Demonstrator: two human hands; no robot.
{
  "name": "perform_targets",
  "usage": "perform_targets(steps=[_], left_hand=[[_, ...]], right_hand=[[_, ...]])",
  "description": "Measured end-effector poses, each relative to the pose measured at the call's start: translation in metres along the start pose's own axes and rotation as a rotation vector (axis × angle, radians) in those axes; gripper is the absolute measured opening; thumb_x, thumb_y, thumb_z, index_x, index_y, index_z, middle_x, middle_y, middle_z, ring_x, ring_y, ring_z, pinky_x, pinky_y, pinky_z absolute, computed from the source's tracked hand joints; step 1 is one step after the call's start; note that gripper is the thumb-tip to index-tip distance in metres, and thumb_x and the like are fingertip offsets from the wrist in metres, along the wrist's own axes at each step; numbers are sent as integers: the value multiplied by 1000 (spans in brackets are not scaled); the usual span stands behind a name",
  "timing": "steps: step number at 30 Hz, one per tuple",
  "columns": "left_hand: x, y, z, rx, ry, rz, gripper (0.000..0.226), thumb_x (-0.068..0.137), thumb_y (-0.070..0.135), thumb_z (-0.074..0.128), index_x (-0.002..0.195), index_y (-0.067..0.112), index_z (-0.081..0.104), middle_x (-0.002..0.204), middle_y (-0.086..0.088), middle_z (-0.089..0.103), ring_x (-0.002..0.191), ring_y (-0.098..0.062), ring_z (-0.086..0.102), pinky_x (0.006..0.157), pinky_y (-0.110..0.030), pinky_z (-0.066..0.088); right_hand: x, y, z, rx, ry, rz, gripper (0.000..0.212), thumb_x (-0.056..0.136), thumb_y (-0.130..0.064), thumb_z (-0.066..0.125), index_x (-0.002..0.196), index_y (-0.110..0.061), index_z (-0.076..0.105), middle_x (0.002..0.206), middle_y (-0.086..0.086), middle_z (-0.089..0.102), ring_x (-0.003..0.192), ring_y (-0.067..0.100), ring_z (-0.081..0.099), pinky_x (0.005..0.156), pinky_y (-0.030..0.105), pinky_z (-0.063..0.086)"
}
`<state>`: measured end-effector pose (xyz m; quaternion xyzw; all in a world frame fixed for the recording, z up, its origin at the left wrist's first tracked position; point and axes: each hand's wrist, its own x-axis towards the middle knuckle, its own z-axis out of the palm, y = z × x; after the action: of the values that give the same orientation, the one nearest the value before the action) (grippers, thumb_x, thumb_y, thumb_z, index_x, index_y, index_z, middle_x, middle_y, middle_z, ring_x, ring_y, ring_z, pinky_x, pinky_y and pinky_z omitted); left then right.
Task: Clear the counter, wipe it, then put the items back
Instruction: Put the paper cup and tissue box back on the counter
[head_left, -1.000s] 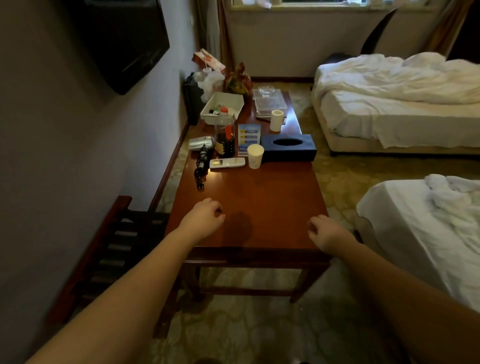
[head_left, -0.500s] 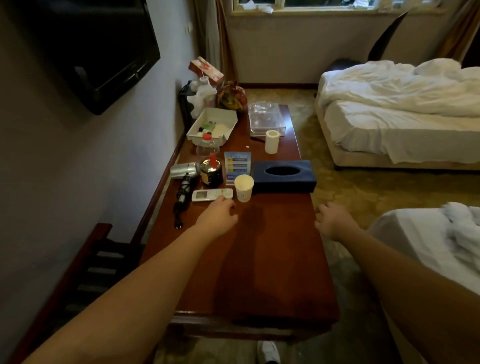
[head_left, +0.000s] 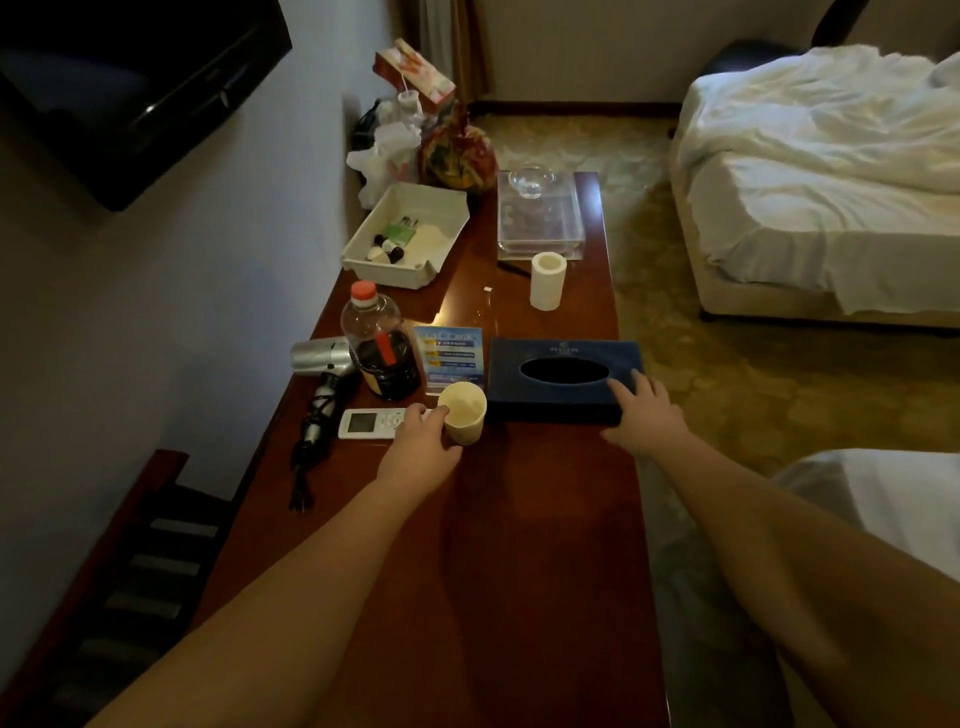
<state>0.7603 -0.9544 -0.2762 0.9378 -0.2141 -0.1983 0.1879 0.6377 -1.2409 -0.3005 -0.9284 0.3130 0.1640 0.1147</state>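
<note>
A long red-brown wooden counter (head_left: 519, 545) runs along the left wall. My left hand (head_left: 421, 452) reaches to a paper cup (head_left: 463, 415); its thumb touches the cup's left side and its fingers lie over the right end of a white remote (head_left: 363, 423). My right hand (head_left: 644, 415) rests on the near right corner of a dark blue tissue box (head_left: 550, 358), fingers on top. Behind the cup stand a dark-liquid bottle (head_left: 382, 343), a blue card (head_left: 452, 351) and a silver hair dryer (head_left: 319, 356). Farther back are a paper roll (head_left: 548, 280), a white tray (head_left: 363, 262) and a clear tray (head_left: 540, 218).
Bags (head_left: 457, 150) and a red box (head_left: 415, 67) crowd the counter's far end. A TV (head_left: 130, 78) hangs on the left wall. A slatted wooden rack (head_left: 150, 545) stands at the lower left. Two beds (head_left: 831, 182) lie to the right across patterned carpet.
I have stepped closer to the counter. Both hands moved forward from its near end: the left reached the cup and remote, the right landed on the tissue box.
</note>
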Motion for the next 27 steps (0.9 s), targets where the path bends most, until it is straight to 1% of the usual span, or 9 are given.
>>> perform_targets(steps=[3, 5, 7, 9, 13, 17, 20, 25, 27], left_hand=[[12, -1, 10, -12, -6, -33, 65, 90, 32, 63, 147, 28, 32, 156, -3, 16, 138, -25, 33, 104, -41, 40], [17, -2, 16, -8, 6, -51, 64, 90, 34, 63, 147, 29, 34, 157, -3, 17, 140, -25, 30, 105, -43, 38], [23, -3, 20, 12, 17, -62, 60, 91, 36, 62, 145, 29, 38, 157, -4, 19, 141, -25, 25, 107, -45, 36], [27, -4, 25, 13, 26, -66, 55, 91, 36, 62, 141, 29, 42, 156, -4, 22, 142, -25, 23, 108, -45, 35], [32, -5, 33, 5, 53, -48, 38, 91, 33, 62, 126, 23, 55, 148, -4, 34, 134, -23, 32, 103, -39, 39], [28, -7, 37, 2, 103, -26, 20, 92, 26, 61, 110, 19, 62, 128, -2, 48, 117, -18, 44, 90, -31, 43], [20, -9, 39, -13, 113, -13, 18, 92, 24, 59, 109, 19, 62, 122, -1, 51, 112, -17, 46, 87, -30, 44], [-11, -15, 41, -65, 109, -37, 19, 92, 23, 60, 110, 20, 61, 127, 3, 49, 117, -14, 45, 88, -29, 45], [-28, -20, 42, -95, 118, -40, 18, 92, 23, 60, 109, 21, 61, 126, 4, 49, 112, -12, 46, 83, -26, 47]], right_hand=[[22, -2, 7, 14, -69, -2, 89, 83, -52, 62, 150, -38, 6, 160, 0, -9, 145, 31, -8, 111, 57, 20], [33, -4, 11, 13, -93, 7, 92, 82, -55, 62, 150, -39, 3, 159, -1, -15, 144, 32, -13, 111, 58, 20], [44, -5, 14, 0, -85, 2, 89, 81, -58, 62, 149, -38, 8, 158, 0, -18, 144, 33, -15, 111, 57, 24], [53, -5, 16, -4, -65, -9, 83, 80, -58, 62, 147, -36, 17, 158, 1, -19, 144, 34, -16, 110, 56, 28], [64, -3, 18, -7, -25, -30, 74, 77, -60, 65, 138, -35, 32, 159, 1, -16, 144, 33, -15, 108, 57, 31], [66, -1, 14, 14, -34, -47, 71, 73, -61, 69, 132, -35, 38, 159, 1, -13, 144, 32, -14, 106, 57, 30], [57, 1, 18, 25, 11, -62, 68, 72, -60, 71, 128, -33, 42, 159, 1, -10, 144, 30, -11, 104, 56, 33], [26, 6, 29, 37, 37, -77, 65, 71, -58, 72, 124, -33, 45, 160, 0, -9, 145, 26, -11, 105, 56, 34], [9, 7, 34, 37, 37, -84, 65, 71, -58, 73, 125, -33, 45, 160, 0, -9, 145, 25, -10, 106, 55, 33]])
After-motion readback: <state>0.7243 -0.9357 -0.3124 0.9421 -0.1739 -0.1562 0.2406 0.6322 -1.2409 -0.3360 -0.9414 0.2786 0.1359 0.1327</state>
